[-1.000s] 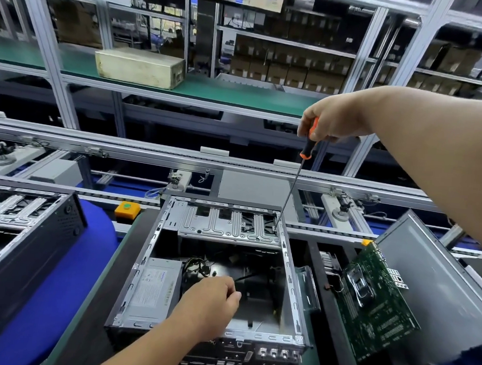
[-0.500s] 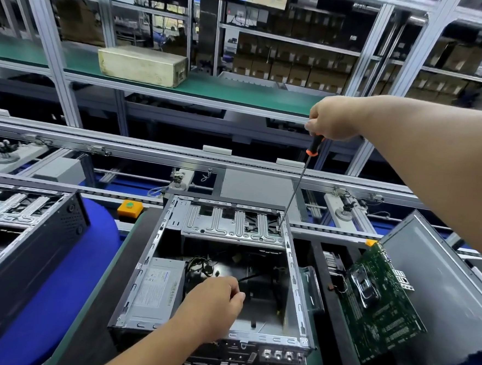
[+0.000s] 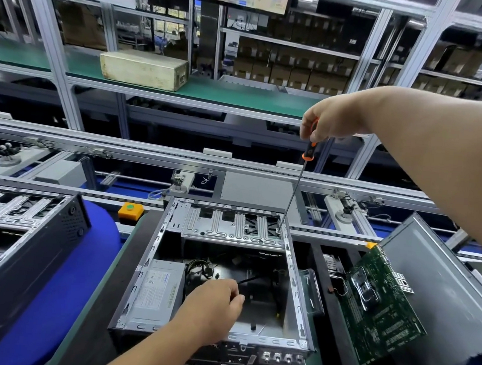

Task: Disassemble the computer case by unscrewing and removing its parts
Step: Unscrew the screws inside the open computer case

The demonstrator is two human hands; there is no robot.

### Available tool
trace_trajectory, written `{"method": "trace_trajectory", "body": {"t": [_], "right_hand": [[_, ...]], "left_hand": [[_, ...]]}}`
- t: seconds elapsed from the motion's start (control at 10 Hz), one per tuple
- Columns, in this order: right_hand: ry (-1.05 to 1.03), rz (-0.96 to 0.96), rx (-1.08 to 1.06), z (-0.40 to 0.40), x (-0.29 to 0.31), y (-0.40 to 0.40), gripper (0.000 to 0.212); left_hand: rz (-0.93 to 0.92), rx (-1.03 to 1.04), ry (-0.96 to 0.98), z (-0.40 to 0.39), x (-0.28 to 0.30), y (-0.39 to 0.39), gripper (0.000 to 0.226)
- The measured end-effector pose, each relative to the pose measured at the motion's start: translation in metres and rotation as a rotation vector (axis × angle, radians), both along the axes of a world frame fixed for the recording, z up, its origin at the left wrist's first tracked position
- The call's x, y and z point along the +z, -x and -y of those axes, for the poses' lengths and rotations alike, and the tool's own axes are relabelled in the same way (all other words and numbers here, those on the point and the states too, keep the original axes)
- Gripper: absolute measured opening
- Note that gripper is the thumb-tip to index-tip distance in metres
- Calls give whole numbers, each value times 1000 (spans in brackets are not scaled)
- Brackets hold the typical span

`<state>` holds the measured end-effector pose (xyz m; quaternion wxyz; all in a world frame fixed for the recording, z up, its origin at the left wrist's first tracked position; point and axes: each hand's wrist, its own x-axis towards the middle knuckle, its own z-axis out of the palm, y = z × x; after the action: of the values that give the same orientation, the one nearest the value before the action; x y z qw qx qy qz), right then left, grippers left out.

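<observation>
At centre: open grey metal computer case (image 3: 290,274) on dark conveyor bench (image 3: 94,309). At 1 o'clock: right hand (image 3: 331,121) gripping long orange-handled screwdriver (image 3: 298,186), tip at drive cage corner. At 6 o'clock: left hand (image 3: 214,304) inside case, fingers curled, contents unclear. Shelving racks (image 3: 272,42) behind.

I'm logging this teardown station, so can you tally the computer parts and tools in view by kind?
Open computer cases: 2, the middle case and the left case
Power supplies: 1, the silver unit
Circuit boards: 1, the green board
Loose side panels: 1, the grey panel
Screwdrivers: 1, the orange-handled screwdriver, gripped by the right hand
Total: 6
</observation>
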<state>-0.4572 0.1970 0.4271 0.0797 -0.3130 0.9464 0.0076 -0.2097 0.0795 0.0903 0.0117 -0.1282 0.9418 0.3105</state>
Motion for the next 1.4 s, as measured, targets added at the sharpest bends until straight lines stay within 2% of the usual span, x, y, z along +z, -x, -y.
{"method": "trace_trajectory", "body": {"t": [0.1,0.2,0.3,0.4,0.5,0.6,0.9,1.1,1.2,1.4], "right_hand": [[-61,-99,-38,4,-6,-4,27],[-260,-370,-76,3,-15,-11,59],[-300,-514,-16,-2,-21,-9,44],[-189,-429,-20,-4,-21,-3,35],[93,-241,-72,-7,-21,3,20],[147,-177,-50,-8,-19,5,10],[116,-106,-49,-5,-11,-4,15],[4,-428,-147,-3,-28,-2,63],[25,-493,-132,-5,-34,1,48],[281,-172,-83,-9,-28,4,13]], "left_hand": [[2,4,4,0,0,0,29],[1,1,10,0,0,0,29],[2,-1,12,0,0,0,29],[4,-2,14,0,0,0,29],[4,3,23,0,0,0,30],[4,11,26,-1,1,0,32],[18,4,-3,-1,2,1,31],[15,3,-2,-1,4,-1,30],[12,5,-1,-1,3,-1,30],[17,11,-4,0,2,0,30]]}}
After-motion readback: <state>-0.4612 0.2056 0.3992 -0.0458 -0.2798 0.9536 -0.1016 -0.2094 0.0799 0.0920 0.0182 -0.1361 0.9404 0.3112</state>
